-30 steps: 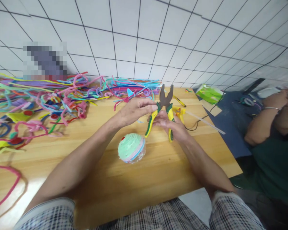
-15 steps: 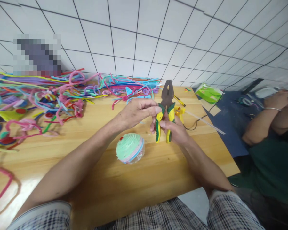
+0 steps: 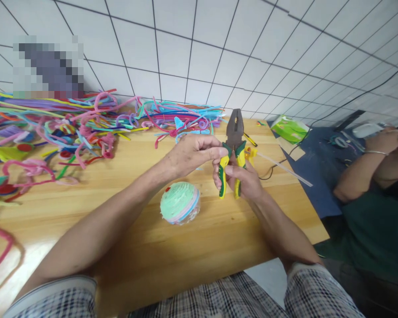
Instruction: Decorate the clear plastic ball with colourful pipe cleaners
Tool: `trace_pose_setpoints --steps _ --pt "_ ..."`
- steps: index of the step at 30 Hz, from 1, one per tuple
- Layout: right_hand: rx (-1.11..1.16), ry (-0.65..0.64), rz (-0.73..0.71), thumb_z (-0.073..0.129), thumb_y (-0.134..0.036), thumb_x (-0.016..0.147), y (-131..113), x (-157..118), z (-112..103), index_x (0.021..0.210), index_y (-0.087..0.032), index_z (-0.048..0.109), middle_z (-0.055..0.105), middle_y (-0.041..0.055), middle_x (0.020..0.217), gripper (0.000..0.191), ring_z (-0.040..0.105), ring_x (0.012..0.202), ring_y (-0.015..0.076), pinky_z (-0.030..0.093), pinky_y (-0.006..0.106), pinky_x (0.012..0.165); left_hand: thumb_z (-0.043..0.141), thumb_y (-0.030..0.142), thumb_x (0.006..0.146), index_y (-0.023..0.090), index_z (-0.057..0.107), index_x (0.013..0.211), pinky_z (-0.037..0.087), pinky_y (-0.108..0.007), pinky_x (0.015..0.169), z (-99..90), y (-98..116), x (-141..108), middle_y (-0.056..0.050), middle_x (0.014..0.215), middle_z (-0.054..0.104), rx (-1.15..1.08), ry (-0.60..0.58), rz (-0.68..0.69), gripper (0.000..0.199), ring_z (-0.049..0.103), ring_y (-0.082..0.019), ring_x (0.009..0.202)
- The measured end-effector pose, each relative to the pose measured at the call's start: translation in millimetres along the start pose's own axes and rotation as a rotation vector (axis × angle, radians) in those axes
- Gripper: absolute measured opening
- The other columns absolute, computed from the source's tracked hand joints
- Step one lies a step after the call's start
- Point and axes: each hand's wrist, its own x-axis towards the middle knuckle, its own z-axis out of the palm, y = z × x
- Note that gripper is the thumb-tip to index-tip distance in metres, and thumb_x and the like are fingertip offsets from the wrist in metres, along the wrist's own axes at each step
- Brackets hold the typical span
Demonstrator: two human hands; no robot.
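Observation:
Pliers [image 3: 235, 132] with yellow and green handles stand upright above the table, jaws up and closed. My right hand [image 3: 247, 179] is wrapped round the handles, its thumb lying between them. At the top of the left handle, my left hand [image 3: 199, 154] pinches with thumb and forefinger. Below my left hand, a ball [image 3: 180, 203] wound in mint green, pink and blue rests on the wooden table [image 3: 192, 247]; it has a small red spot and a clear underside.
Many coloured fuzzy stems [image 3: 53, 132] lie across the back left. At the right are a yellow object [image 3: 250, 153], a cutter [image 3: 251, 140], a clear stick [image 3: 285, 168], a green packet [image 3: 289, 128] and a cable. Another person's arms [image 3: 358, 172] are at the far right.
The pliers and my right hand have shifted slightly right in the view. My left hand still pinches the handle.

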Motion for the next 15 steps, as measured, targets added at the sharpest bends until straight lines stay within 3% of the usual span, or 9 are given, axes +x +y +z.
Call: trace_pose_setpoints --steps 4,7,10,12,15 --pt "-0.033 0.075 -0.038 0.082 -0.046 0.075 -6.1 -4.3 0.9 0.099 -0.024 0.066 0.070 0.0031 0.095 0.035 0.070 0.072 0.0204 0.057 0.035 0.060 0.080 0.050 0.097 0.020 0.077 0.079 0.049 -0.027 0.067 2.5 -2.8 0.6 -0.001 0.074 0.076 -0.022 0.054 -0.018 0.036 0.066 -0.015 0.069" --pt "-0.165 0.194 -0.066 0.083 -0.047 0.080 -12.6 -11.7 -6.5 0.105 -0.024 0.071 0.069 0.0015 0.091 0.036 0.067 0.069 0.0197 0.056 0.036 0.063 0.080 0.039 0.092 0.019 0.072 0.078 0.044 -0.027 0.064 -0.6 -4.7 3.5 0.001 0.071 0.070 -0.034 0.104 -0.019 0.026 0.057 -0.013 0.065" --pt "-0.424 0.265 -0.046 0.077 -0.054 0.088 -13.2 -22.6 -24.6 0.115 -0.024 0.074 0.068 0.0007 0.082 0.041 0.065 0.071 0.0219 0.055 0.038 0.068 0.080 0.029 0.084 0.020 0.065 0.077 0.037 -0.026 0.061 -5.6 -3.6 6.1 0.003 0.069 0.059 -0.065 0.158 -0.039 0.018 0.047 -0.011 0.064" --pt "-0.663 0.291 -0.037 0.072 -0.058 0.092 -7.2 -31.8 -40.5 0.111 -0.024 0.074 0.069 0.0020 0.081 0.039 0.066 0.074 0.0241 0.056 0.041 0.075 0.080 0.025 0.078 0.020 0.064 0.081 0.034 -0.025 0.058 -7.9 -1.4 7.1 0.004 0.072 0.058 -0.160 0.171 -0.079 0.016 0.045 -0.010 0.062" --pt "-1.030 0.321 -0.064 0.069 -0.062 0.094 10.0 -48.9 -63.8 0.102 -0.025 0.073 0.075 0.0088 0.095 0.038 0.071 0.090 0.0319 0.059 0.050 0.087 0.075 0.024 0.075 0.021 0.064 0.086 0.025 -0.025 0.051 -10.1 1.5 8.0 0.005 0.068 0.053 -0.391 0.172 -0.190 0.016 0.037 -0.008 0.054"
